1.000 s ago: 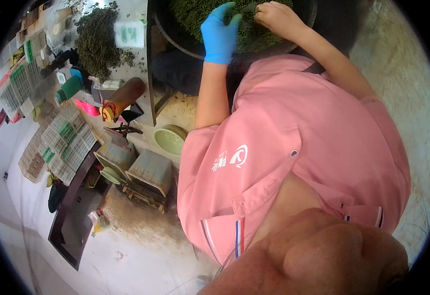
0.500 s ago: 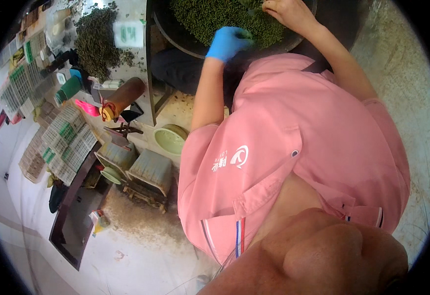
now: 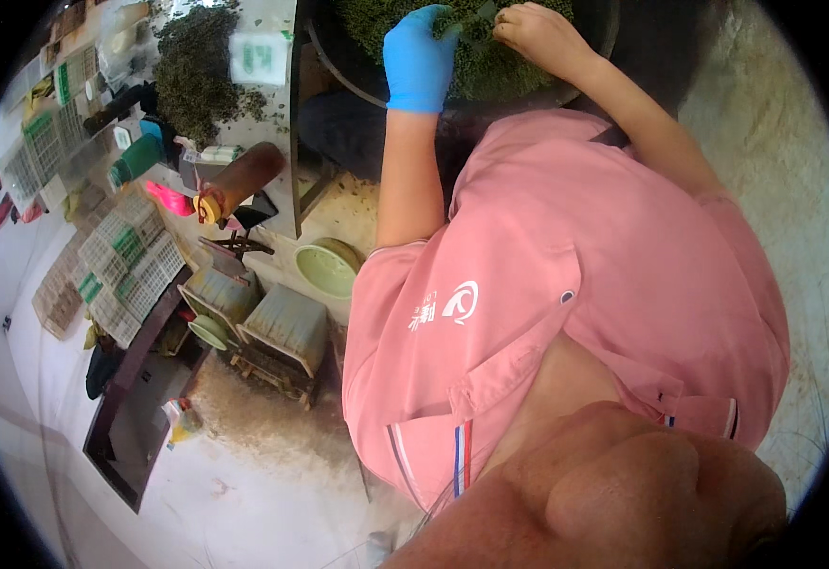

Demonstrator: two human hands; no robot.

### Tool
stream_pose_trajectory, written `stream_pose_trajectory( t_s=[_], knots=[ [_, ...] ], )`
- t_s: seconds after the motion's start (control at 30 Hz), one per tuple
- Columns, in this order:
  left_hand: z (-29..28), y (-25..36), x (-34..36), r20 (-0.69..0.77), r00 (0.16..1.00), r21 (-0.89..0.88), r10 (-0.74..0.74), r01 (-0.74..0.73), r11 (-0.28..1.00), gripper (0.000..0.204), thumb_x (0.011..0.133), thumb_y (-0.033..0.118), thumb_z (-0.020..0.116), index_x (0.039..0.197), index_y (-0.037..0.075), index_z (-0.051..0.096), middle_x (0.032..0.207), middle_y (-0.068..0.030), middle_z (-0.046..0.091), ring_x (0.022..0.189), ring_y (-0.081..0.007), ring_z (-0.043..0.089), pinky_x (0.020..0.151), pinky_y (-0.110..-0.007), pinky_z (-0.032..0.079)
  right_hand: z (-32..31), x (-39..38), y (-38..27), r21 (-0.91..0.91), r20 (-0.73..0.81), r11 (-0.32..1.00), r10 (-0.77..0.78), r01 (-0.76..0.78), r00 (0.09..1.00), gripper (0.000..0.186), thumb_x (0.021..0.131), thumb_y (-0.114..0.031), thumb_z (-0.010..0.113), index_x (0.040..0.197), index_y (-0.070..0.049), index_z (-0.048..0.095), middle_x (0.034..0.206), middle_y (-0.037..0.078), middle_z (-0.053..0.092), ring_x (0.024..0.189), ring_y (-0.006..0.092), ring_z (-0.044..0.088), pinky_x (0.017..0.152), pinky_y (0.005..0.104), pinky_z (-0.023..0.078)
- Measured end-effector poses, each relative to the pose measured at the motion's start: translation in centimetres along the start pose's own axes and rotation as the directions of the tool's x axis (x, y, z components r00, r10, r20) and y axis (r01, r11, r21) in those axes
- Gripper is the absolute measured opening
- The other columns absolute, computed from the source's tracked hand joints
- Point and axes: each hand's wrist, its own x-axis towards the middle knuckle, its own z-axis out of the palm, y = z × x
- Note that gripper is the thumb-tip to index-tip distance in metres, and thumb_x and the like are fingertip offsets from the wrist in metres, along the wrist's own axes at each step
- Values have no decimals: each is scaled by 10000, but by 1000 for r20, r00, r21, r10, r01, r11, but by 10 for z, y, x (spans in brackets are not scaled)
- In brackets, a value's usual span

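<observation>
Your left hand (image 3: 422,59), in a thin blue glove, is at the near left part of the mass of small round green berries (image 3: 500,81), its fingers curved and thumb parted from them; you cannot tell from here whether it grips anything. Your bare right hand (image 3: 539,40) reaches in from the right with its fingertips drawn together, beside a flat dark green leafy piece (image 3: 477,26) between the hands; whether they pinch it cannot be told. The berries lie inside a wide round dark basin (image 3: 340,78), whose near rim curves below both your hands, while its far side runs out of view.

To your left, a gap holding dark cloth (image 3: 338,137) parts the rim from the straight edge of the pale grey bench (image 3: 267,14). Near that edge lie a white printed packet (image 3: 258,59) and a brown cylindrical bottle with a yellow cap (image 3: 244,180). Right of your right forearm, pale stained floor (image 3: 765,104) stretches away, giving that elbow room outward
</observation>
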Motion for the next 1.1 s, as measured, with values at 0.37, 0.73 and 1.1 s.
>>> stream_pose_trajectory(
  t_s=[0.37,0.73,1.1],
  knots=[
    [-27,-35,35,415,908,69,-54,27,997,280,873,278,721,1068,79,753,958,-155,736,811,-246,714,753,-385,564,-32,15,-31,121,-67,992,32,-23,997,332,825,-93,660,1156,-87,635,1056,92,642,984,286,614,856,393,506],
    [-149,-39,169,-506,852,-756,-131,-366,543,342,998,216,591,1227,-40,591,1005,-137,678,857,-249,689,763,-366,576,-56,37,-45,154,-203,988,53,-21,978,466,840,-87,699,1290,-106,581,1208,111,628,1048,314,627,897,396,519],
    [-102,-140,29,-489,843,409,-226,450,794,827,864,459,694,1522,117,328,1475,-236,433,1389,-425,379,1136,-591,265,-49,27,-33,188,-42,964,198,-187,979,536,853,-68,699,1356,-194,563,1423,112,493,998,255,662,841,378,557]
  ],
)
